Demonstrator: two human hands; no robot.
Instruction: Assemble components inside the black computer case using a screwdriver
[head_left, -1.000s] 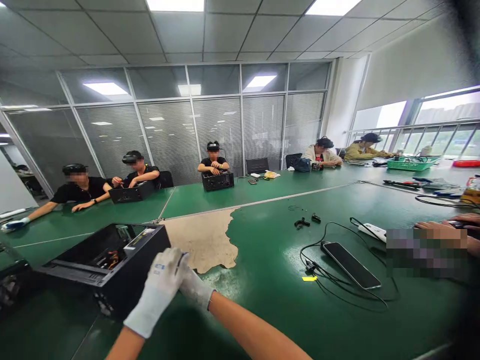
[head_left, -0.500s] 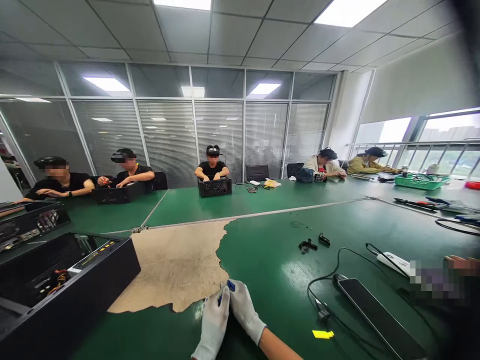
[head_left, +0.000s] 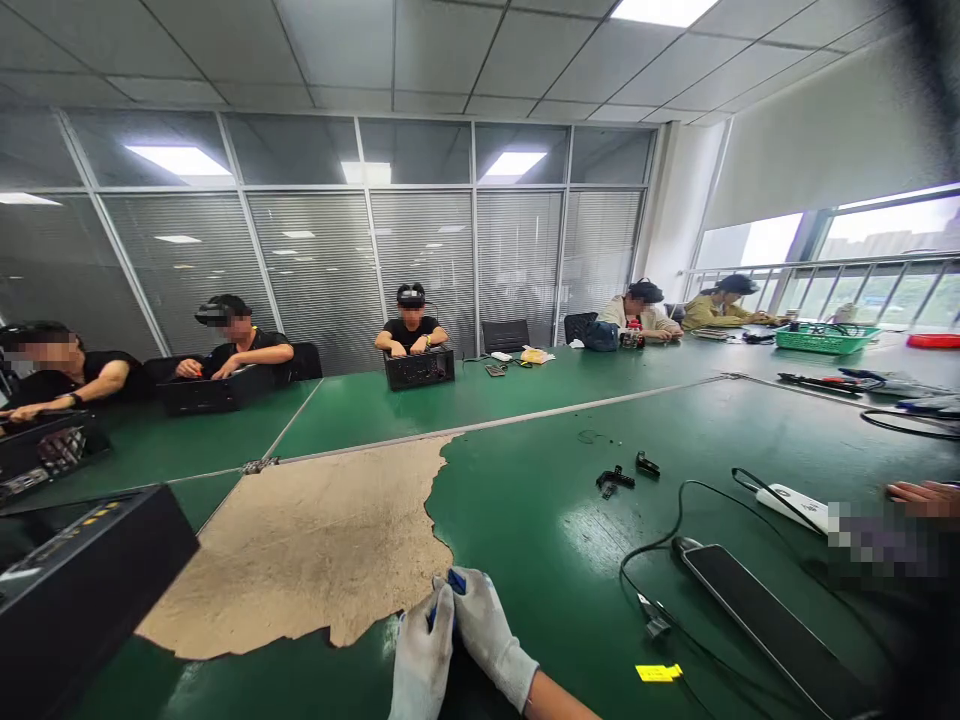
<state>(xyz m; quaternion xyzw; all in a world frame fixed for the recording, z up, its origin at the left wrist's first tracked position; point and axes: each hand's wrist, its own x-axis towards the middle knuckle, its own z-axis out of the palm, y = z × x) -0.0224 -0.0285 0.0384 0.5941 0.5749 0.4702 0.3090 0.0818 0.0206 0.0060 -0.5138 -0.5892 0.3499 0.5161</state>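
White-gloved hands meet at the bottom edge over the green table: left hand and right hand both pinch a small blue tool, probably a screwdriver, tip hidden between the fingers. Looks like a regrip or bit-adjust step. Black case sits well left, near the worn tan patch. Next move likely calls for one-hand hold and a reach left.

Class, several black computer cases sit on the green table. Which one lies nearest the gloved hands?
The case at the lower left edge, beside the worn tan patch. The other cases stand far across the table before seated people; the gloved hands pinch a small blue item.
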